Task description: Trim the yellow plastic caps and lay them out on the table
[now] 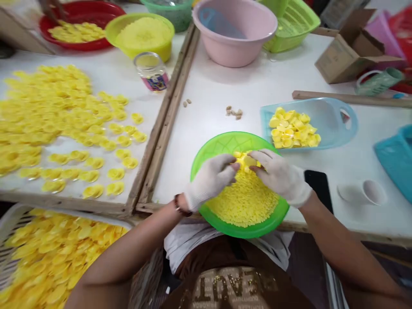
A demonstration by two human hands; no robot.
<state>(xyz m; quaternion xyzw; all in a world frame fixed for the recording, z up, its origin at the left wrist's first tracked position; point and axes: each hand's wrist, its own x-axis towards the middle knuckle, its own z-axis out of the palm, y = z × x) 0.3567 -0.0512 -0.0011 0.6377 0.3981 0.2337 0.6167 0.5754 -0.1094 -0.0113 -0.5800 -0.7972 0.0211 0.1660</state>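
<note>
A green bowl [245,231] sits at the table's front edge, holding small yellow granules [246,204] and a few smooth yellow cup-shaped pieces [240,155] towards its far side. Both hands wear white gloves and meet above the bowl. My right hand [283,175] pinches a yellow cup-shaped piece [249,162] between thumb and fingers. Close beside it, my left hand [210,178] has thumb and fingers closed together; what lies between them is too small to make out. Right of the bowl, a clear blue scoop [333,122] holds more yellow cup-shaped pieces [291,128].
Many yellow pieces [64,111] cover the left table, beyond a wooden strip [170,107]. A jar [154,75], pink basin [234,47] and cardboard box [337,58] stand farther back. A phone [318,184] and white cup [373,192] are at right. A co-worker's hand [53,10] reaches into a red basin [112,8].
</note>
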